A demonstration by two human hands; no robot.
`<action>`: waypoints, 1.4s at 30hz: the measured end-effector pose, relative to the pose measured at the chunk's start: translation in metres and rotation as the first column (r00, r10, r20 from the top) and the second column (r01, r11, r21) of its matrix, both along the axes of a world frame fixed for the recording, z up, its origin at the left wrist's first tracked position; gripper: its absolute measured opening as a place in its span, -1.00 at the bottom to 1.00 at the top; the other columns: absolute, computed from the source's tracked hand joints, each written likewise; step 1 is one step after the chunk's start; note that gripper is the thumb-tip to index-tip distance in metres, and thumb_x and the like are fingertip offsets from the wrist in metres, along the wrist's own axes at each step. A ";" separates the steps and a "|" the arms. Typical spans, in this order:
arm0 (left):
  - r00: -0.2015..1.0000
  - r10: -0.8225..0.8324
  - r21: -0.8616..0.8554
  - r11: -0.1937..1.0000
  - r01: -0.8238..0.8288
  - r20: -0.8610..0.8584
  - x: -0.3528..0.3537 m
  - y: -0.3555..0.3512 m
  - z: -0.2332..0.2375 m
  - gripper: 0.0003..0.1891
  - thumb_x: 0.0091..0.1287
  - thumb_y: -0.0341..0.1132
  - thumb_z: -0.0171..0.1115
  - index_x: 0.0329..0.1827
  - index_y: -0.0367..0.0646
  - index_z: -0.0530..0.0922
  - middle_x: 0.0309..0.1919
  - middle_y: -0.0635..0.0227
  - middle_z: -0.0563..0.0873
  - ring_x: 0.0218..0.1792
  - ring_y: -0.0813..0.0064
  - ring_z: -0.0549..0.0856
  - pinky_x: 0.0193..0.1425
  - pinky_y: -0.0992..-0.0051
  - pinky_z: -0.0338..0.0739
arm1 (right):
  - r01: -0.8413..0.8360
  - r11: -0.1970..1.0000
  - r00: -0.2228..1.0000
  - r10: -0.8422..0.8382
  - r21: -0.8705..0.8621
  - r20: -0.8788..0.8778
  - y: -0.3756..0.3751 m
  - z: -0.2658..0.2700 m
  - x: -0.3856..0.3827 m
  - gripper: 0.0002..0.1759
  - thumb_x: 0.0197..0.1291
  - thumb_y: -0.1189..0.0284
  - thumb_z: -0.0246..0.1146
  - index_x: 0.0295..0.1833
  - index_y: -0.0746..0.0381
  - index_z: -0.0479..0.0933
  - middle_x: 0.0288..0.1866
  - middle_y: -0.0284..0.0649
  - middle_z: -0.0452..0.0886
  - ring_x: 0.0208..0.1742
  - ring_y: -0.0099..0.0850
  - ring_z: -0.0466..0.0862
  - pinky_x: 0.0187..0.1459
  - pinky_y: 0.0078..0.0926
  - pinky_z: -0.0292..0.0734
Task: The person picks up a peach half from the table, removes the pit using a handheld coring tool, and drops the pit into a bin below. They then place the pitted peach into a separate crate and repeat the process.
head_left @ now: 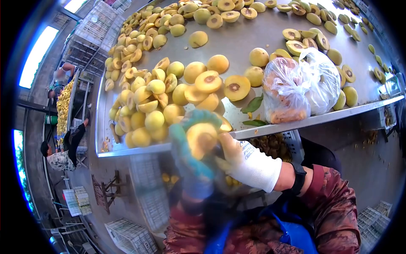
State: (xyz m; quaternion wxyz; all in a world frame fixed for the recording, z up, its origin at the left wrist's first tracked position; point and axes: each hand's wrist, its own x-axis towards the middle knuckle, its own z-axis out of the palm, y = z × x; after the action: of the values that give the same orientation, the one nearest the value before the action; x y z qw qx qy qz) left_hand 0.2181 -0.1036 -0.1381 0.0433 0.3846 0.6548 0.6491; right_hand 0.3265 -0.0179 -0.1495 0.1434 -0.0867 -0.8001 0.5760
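Head view. At centre, just off the near edge of the steel table (237,42), a yellow peach (202,137), blurred. Cupped from nine o'clock by the left hand (190,165) in a blue-green glove, fingers curled over the far side and pressed together, probably to steady it. Met from three o'clock by the right hand (249,165) in a white glove, thumb against the fruit, other fingers folded under. Impossible to tell whether pinching anything.

Held clear of the table and above a crate (292,142) of dark pits, likely so that droppings miss the fruit on the table. At twelve o'clock, a heap of halved peaches (169,97), many cut faces up. At two o'clock, two knotted plastic bags (300,84), just beside two leaves (253,106). At nine o'clock, well apart, other people (59,156) near another table.
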 end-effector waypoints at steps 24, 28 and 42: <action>0.711 -0.334 0.084 0.928 0.363 0.618 -0.010 -0.012 0.002 -0.68 0.39 -0.30 0.18 0.10 -0.31 0.55 0.04 0.16 0.67 -0.02 0.46 0.64 0.09 0.48 0.54 | -0.106 0.978 0.962 0.146 -0.177 0.230 -0.007 -0.011 0.019 -0.37 0.29 0.17 0.20 0.25 0.43 0.24 -0.39 0.16 0.61 -0.38 0.08 0.66 -0.36 -0.08 0.56; 0.702 -0.294 -0.100 0.882 0.461 0.648 -0.009 -0.009 0.024 -0.71 0.32 -0.29 0.23 -0.02 -0.33 0.60 -0.09 0.19 0.74 -0.22 0.51 0.67 -0.07 0.58 0.55 | -0.108 0.837 0.856 0.353 -0.537 0.378 0.001 0.014 0.020 -0.39 0.31 0.21 0.20 0.26 0.43 0.24 -0.57 -0.10 0.56 -0.59 -0.24 0.60 -0.55 -0.30 0.51; 0.616 -0.464 0.101 0.842 0.530 0.636 0.000 -0.008 0.015 -0.40 0.26 0.11 0.33 0.01 -0.33 0.59 -0.15 0.03 0.73 -0.23 0.24 0.74 -0.12 0.34 0.69 | -0.168 -0.019 0.762 0.631 -0.986 -0.142 0.016 0.018 0.032 -0.74 0.28 0.27 0.25 -0.28 0.19 0.38 -0.58 -0.41 0.41 -0.66 -0.63 0.39 -0.58 -0.62 0.38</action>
State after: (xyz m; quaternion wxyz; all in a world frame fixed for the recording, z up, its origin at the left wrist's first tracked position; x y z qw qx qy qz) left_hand 0.2180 -0.1119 -0.1234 0.4595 0.3039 0.4980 0.6697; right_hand 0.3585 -0.0020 -0.1316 -0.2719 -0.0185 -0.2185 0.9370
